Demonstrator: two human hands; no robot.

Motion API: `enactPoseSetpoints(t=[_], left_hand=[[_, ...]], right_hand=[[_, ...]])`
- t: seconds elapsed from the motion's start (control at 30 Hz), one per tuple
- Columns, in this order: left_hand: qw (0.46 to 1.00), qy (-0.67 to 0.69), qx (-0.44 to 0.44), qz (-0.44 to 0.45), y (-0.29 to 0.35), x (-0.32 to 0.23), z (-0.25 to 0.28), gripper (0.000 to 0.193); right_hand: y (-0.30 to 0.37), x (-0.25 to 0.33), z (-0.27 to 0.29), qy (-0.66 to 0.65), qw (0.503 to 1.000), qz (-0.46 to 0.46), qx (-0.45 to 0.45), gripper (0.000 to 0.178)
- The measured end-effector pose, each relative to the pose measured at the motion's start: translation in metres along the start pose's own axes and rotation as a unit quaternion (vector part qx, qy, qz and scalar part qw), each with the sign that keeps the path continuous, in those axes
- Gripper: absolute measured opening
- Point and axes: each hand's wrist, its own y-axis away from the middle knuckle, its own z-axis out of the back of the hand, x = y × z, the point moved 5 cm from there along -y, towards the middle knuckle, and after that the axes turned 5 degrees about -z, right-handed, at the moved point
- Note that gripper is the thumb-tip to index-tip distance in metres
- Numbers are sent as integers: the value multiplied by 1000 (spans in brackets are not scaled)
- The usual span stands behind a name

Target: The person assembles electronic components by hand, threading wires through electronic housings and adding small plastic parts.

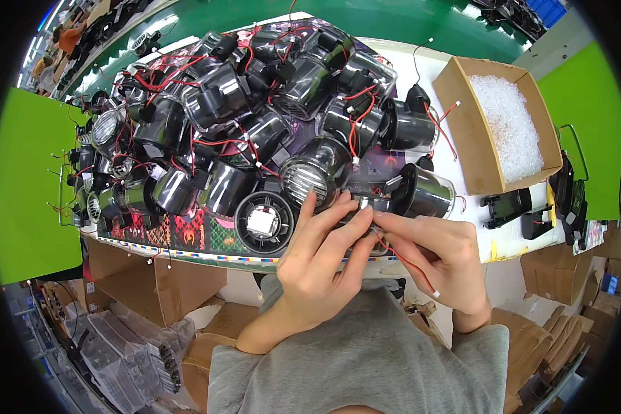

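Close to the table's front edge, both hands meet over a small dark part (pixel 355 226) that my fingers mostly cover. My left hand (pixel 321 265) curls round it from the left, fingertips bent down on it. From the right, my right hand (pixel 445 255) pinches at it with thumb and index finger. A red and black wire (pixel 408 263) runs out below the right fingertips and ends in a white plug. Just beyond lie a black cylindrical lamp housing (pixel 424 193) with a clear cover and a round lamp with a ribbed lens (pixel 314 176).
Many similar black lamp housings (pixel 217 96) with red and black wires are heaped across the table's left and middle. A cardboard box (pixel 472 162) of small clear pieces stands at right, near black plastic brackets (pixel 507 207). An upturned round housing (pixel 264 222) lies beside my left hand.
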Motion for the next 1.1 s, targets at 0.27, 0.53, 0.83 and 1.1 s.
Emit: enactPoseSetpoints(t=[0.27,0.53,0.83,1.1], left_hand=[[1000,-7,3,0,-1,-1,-1,30],[1000,-10,0,2,-1,-2,-2,30],[999,-24,-22,-8,0,-4,-5,30],[998,-37,-34,-32,7,-5,-10,30]], right_hand=[[3,-2,-2,-39,999,18,-26,31],[4,5,-1,31,999,24,4,38],[12,2,-11,110,986,78,-99,41],[4,12,1,99,990,75,-59,39]])
